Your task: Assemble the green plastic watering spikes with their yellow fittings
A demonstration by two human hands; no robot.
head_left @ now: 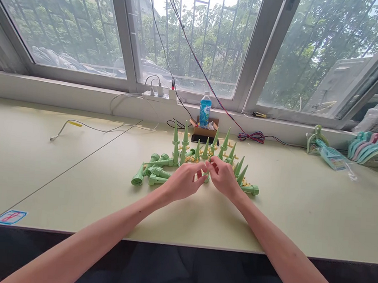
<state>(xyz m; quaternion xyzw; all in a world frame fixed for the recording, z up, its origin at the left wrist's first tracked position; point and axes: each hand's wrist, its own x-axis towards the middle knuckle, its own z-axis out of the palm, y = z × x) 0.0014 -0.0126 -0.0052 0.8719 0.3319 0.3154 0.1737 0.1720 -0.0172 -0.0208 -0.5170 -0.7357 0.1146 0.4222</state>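
My left hand (188,178) and my right hand (224,175) meet at the middle of the table, fingers curled and pinching at one green plastic spike (206,178). Its ribbed base shows below the fingertips; most of the rest is hidden. Behind and to either side, several green spikes (175,134) stand upright on their caps, points up. Small yellow plastic valves (245,182) lie among them. Left of my left hand, several green spikes (160,172) lie in a loose pile. One more lying spike (250,190) is beside my right wrist.
A blue-liquid bottle (205,110) stands by an open cardboard box (193,128), with a dark phone-like slab (205,139) before it. A coiled cable (251,136) and bundled hangers (372,147) lie right. A white cable (88,127) crosses the table's left side.
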